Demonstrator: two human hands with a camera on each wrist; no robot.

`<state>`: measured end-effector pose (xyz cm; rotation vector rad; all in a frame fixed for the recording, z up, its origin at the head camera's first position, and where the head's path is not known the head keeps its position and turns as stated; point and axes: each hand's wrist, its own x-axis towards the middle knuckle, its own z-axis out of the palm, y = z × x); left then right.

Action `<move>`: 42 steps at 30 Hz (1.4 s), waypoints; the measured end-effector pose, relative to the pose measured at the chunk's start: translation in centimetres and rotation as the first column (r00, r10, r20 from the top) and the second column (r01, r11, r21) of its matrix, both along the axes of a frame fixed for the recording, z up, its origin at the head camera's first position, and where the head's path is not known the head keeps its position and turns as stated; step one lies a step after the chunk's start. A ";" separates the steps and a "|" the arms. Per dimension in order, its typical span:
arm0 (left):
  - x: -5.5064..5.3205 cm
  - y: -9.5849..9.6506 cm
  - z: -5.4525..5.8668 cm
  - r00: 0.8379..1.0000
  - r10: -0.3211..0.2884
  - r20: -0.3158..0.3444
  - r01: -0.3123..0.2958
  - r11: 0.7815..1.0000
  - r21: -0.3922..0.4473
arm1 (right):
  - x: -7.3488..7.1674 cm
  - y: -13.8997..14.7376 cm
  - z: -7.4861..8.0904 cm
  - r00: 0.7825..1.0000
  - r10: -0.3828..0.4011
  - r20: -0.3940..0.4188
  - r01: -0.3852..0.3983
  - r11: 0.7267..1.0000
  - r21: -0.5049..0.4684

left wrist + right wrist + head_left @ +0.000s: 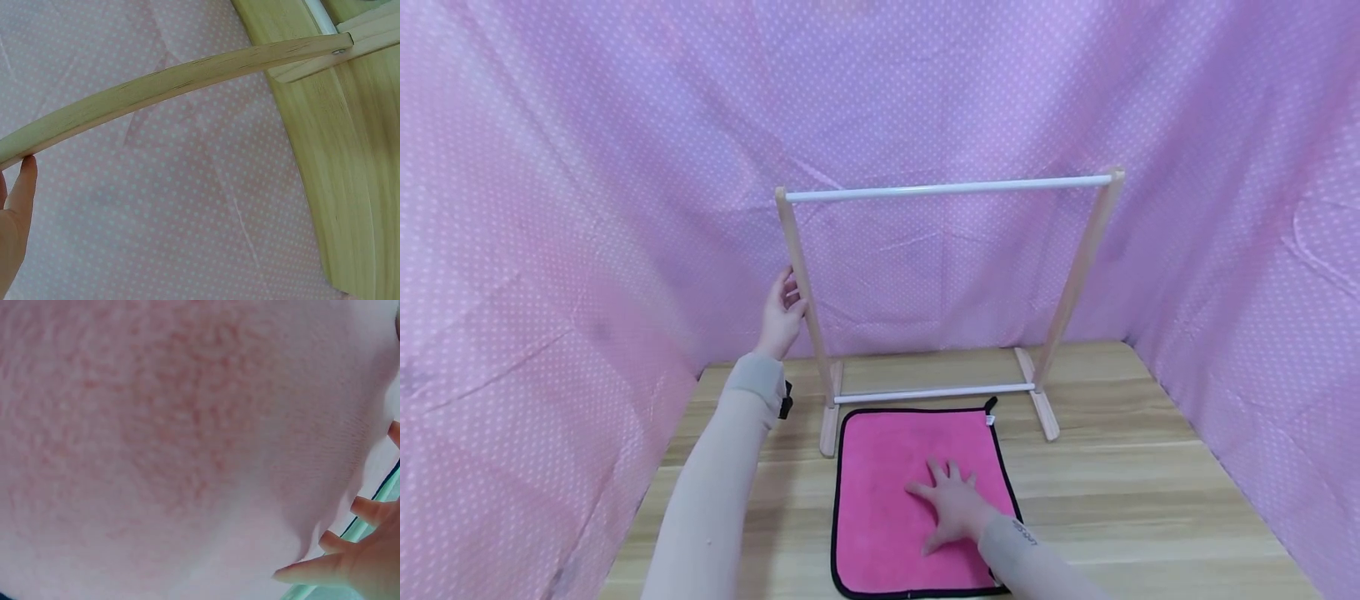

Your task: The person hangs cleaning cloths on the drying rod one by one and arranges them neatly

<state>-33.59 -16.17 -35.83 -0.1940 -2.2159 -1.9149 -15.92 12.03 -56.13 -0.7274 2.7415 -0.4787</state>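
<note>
Black-edged squarish pink cloth [887,467]: flat on the near side of the wooden rack [1081,271] with white rods [947,190], directly beneath the right hand [958,508] (fingers spread, holding nothing). Left hand [780,321] touches the rack's left upright [156,87]; grip cannot be determined. Cloth: one. Rack: one. Uprights: two. Rods: two.

a pink-and-lilac polka-dot backdrop [887,100] hangs behind the table [1150,475] and along both its sides, its small white dots crossed by creases and folds. the tabletop is pale, yellowish wood with streaked grain running from side to side.
</note>
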 end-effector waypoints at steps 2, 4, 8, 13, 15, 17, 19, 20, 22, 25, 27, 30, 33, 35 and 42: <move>0.0 0.0 -0.2 1.000 0.006 0.005 -0.006 1.000 -0.012 | 0.0 0.0 -0.1 1.000 0.001 -0.007 -0.001 1.000 0.007; 0.0 0.0 -0.3 1.000 0.011 0.016 -0.010 1.000 -0.019 | 0.0 0.0 -0.2 1.000 0.003 -0.011 -0.003 1.000 0.011; 0.0 0.2 -0.4 0.999 0.019 0.035 -0.018 1.000 -0.025 | -0.1 0.0 -0.2 1.000 0.018 -0.024 -0.018 1.000 0.016; -0.2 0.1 -0.5 0.999 0.025 0.030 -0.024 1.000 -0.020 | -0.6 0.1 0.0 0.997 0.032 -0.076 -0.030 0.999 0.030; -0.2 0.1 -0.5 0.999 0.030 0.034 -0.029 0.999 -0.015 | -0.7 0.1 0.0 0.995 0.036 -0.088 -0.033 0.999 0.035; -0.1 0.1 -0.6 0.999 0.035 0.040 -0.035 0.999 -0.004 | -0.8 0.1 0.1 0.995 0.043 -0.090 -0.039 0.998 0.040; 0.0 0.1 -0.7 0.998 0.039 0.048 -0.039 0.999 0.006 | -0.9 0.0 0.0 0.995 0.052 -0.088 -0.048 0.998 0.040; 0.1 0.1 -0.7 0.998 0.042 0.053 -0.042 0.999 0.012 | -1.0 0.0 0.0 0.995 0.054 -0.087 -0.051 0.998 0.036; 0.1 0.2 -0.7 0.998 0.045 0.053 -0.046 0.999 0.020 | -1.1 0.0 0.1 0.995 0.058 -0.085 -0.057 0.998 0.024; 0.2 0.4 -0.7 0.998 0.048 0.042 -0.049 0.999 0.012 | -1.2 0.1 0.2 0.994 0.059 -0.088 -0.060 0.998 -0.005; 0.2 0.5 -0.7 0.998 0.051 0.031 -0.051 0.999 0.003 | -1.3 0.2 0.4 0.993 0.070 -0.100 -0.071 0.997 -0.008; 0.2 0.7 -0.6 0.998 0.062 0.029 -0.062 0.998 0.000 | -1.5 0.4 0.7 0.987 0.104 -0.119 -0.105 0.994 -0.007; 0.2 0.8 -0.6 0.997 0.070 0.035 -0.071 0.997 0.017 | -1.6 0.7 1.0 0.980 0.148 -0.132 -0.151 0.988 -0.016; 0.2 0.9 -0.6 0.997 0.067 0.041 -0.068 0.997 0.031 | -1.7 0.8 1.1 0.978 0.163 -0.130 -0.169 0.985 -0.032; 0.6 1.0 -0.8 0.997 0.063 0.036 -0.065 0.996 0.059 | -1.9 0.8 0.7 0.965 0.208 -0.162 -0.225 0.970 -0.096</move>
